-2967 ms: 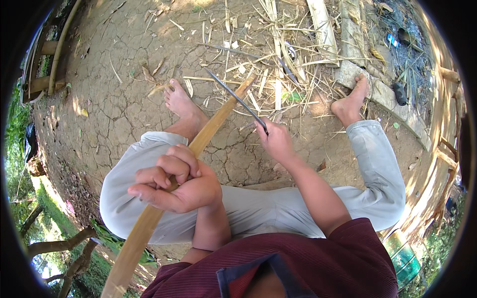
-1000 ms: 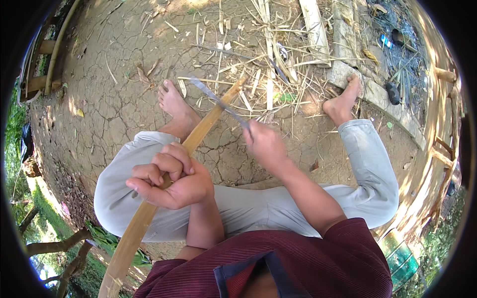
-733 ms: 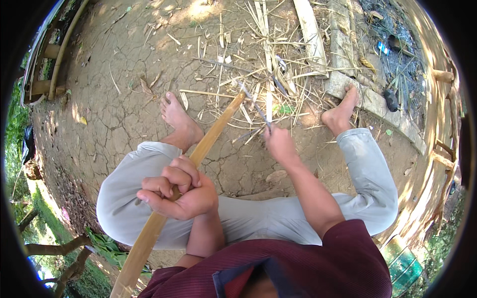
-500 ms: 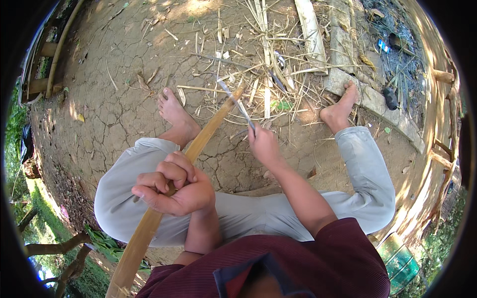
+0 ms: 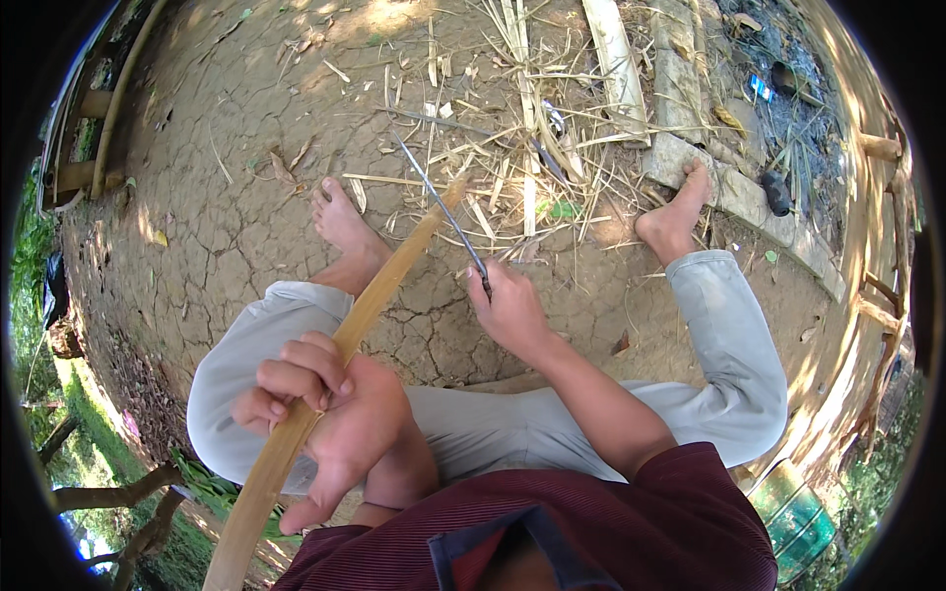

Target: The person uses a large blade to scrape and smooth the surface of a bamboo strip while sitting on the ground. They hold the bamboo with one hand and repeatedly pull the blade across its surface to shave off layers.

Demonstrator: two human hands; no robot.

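A long, flat strip of split bamboo (image 5: 396, 274) slants from the lower left up to the scattered shavings, its far end narrowing to a tip. My left hand (image 5: 367, 414) grips it over my bent left leg: the fingers curl over the strip, while the thumb sticks out away from it. In my right hand (image 5: 514, 310) is a knife, closed round its dark handle. The thin knife blade (image 5: 430, 187) points up and left, crossing the strip close to its far tip. Whether the edge bites into the bamboo cannot be made out.
Bamboo shavings (image 5: 537, 128) litter the cracked dirt floor beyond the strip. My bare left foot (image 5: 345, 222) and right foot (image 5: 678, 217) flank them. A stone-like edging (image 5: 749, 202) borders grey ash at the right. A green drum (image 5: 791, 517) stands behind, lower right.
The knife has swung to point further left, and my right hand has drawn slightly back toward me. My left hand has shifted down the strip, its thumb loosening outward.
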